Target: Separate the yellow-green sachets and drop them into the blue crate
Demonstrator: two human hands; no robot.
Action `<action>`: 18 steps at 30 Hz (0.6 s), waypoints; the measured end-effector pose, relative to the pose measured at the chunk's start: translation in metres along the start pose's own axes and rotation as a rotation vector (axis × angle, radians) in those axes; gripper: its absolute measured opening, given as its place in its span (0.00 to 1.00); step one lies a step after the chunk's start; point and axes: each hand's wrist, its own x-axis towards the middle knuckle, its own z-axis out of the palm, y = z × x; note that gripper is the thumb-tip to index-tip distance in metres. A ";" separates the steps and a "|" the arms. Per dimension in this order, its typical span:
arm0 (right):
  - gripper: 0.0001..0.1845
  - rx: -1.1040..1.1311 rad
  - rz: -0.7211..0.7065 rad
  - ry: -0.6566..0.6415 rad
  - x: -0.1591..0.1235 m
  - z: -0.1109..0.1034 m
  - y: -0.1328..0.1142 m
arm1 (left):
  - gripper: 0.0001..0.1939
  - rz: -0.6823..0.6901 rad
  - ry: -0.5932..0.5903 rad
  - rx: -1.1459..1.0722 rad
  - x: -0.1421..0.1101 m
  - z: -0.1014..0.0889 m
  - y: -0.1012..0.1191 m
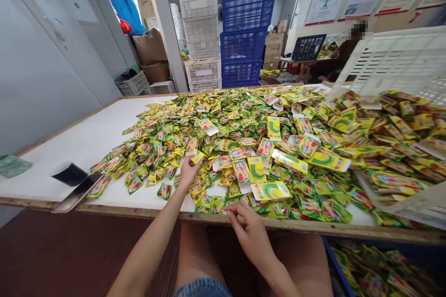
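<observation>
Head view, centre: the left hand (pixel 188 172) touches a small yellow packet (pixel 198 156) at the near side of the packet pile (pixel 223 120); whether it grips is unclear. At lower centre, the right hand (pixel 249 227) curls loosely by the table's (pixel 87 134) wooden edge, its grip also unclear. Yellow cartons (pixel 273 128) lie right of centre, near a tilted white crate (pixel 393 60) at right.

The left hand (pixel 188 171) and right hand (pixel 249 229) are bare, with slender fingers, narrow wrists and smooth, slim forearms (pixel 149 246), uncovered as far as they show. A blue denim garment (pixel 202 287), mottled with paler, washed-looking patches, has a rounded, puckered edge. The legs (pixel 198 253) are bare beyond it; nail details are too small to tell.
</observation>
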 end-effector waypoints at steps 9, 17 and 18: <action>0.11 0.099 0.073 -0.017 -0.001 0.006 0.013 | 0.32 -0.078 -0.102 -0.470 -0.064 -0.035 0.010; 0.23 0.492 0.385 0.096 0.031 0.034 0.032 | 0.17 -0.182 -0.212 -0.501 -0.130 -0.031 0.015; 0.26 0.588 0.437 0.107 0.037 0.040 0.035 | 0.17 -0.180 -0.234 -0.481 -0.132 -0.029 0.016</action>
